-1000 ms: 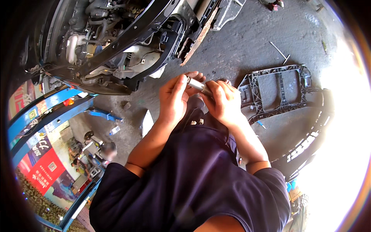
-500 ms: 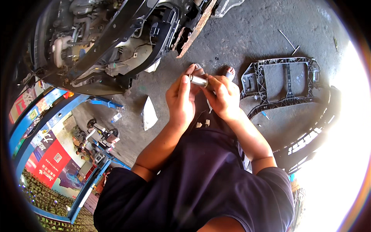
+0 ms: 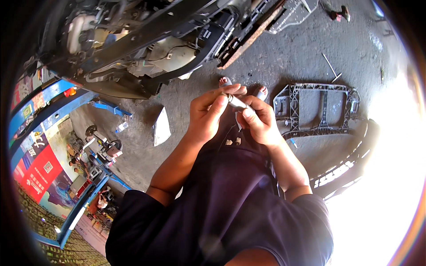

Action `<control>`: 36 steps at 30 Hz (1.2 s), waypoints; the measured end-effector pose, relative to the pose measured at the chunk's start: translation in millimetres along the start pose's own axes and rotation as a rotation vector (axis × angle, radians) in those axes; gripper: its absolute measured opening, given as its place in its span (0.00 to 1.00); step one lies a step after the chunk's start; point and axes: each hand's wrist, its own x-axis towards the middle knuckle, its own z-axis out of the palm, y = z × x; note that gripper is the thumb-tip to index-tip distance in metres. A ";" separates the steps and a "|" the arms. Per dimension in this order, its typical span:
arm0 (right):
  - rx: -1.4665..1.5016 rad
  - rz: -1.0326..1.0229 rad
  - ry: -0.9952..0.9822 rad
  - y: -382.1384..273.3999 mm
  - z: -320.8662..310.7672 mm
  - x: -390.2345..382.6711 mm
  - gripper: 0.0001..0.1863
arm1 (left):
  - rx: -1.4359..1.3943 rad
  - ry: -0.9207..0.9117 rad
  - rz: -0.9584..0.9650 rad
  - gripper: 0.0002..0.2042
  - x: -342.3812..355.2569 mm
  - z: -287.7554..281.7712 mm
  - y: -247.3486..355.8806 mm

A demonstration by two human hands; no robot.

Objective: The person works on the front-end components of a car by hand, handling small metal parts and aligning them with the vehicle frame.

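Observation:
My left hand [image 3: 207, 114] and my right hand [image 3: 259, 122] are closed together on a short silver metal cylinder [image 3: 236, 101], perhaps a socket. My left thumb and fingers grip its upper left end; my right thumb presses along its lower right end. Fingers hide both ends in part. Just beyond them, my feet [image 3: 261, 91] stand on the concrete floor, and the stripped front of a black car [image 3: 173, 53], with exposed engine parts and a rusty strip [image 3: 248, 40], is above.
At right lie a black lattice frame [image 3: 323, 88], a bumper [image 3: 355, 159] and a T-handle wrench [image 3: 333, 71]. Left are a blue lift [image 3: 104, 106], a white panel [image 3: 161, 128], a bottle [image 3: 122, 127] and a wheeled machine [image 3: 111, 148]. A red-topped object [image 3: 344, 14] sits top right.
Both hands have shifted slightly with the cylinder, and my right thumb has moved lower along it. The view has shifted a little, so the car and frame sit differently.

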 end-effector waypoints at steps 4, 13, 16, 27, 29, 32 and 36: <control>0.183 0.088 -0.096 -14.0 29.9 8.9 0.21 | -0.009 0.009 0.005 0.15 -7.2 -9.8 33.3; 0.451 0.301 -0.183 -33.1 86.8 28.2 0.23 | -0.037 0.105 0.103 0.15 -24.8 -33.9 71.1; 0.119 0.130 -0.113 -29.1 83.7 25.7 0.17 | -0.049 0.136 0.145 0.15 -24.6 -29.5 70.2; -1.174 -0.862 0.226 -37.2 70.2 23.5 0.22 | -0.194 0.162 0.162 0.15 -27.9 2.1 63.0; -1.238 -0.826 0.236 -45.2 72.1 18.3 0.21 | -0.171 0.175 0.201 0.15 -25.5 10.1 66.2; -1.316 -0.833 0.287 -53.1 71.4 14.9 0.21 | -0.155 0.209 0.145 0.15 -23.5 16.8 68.4; -1.361 -0.886 0.347 -59.7 68.2 13.1 0.20 | -0.199 0.339 0.105 0.14 -22.0 30.8 63.0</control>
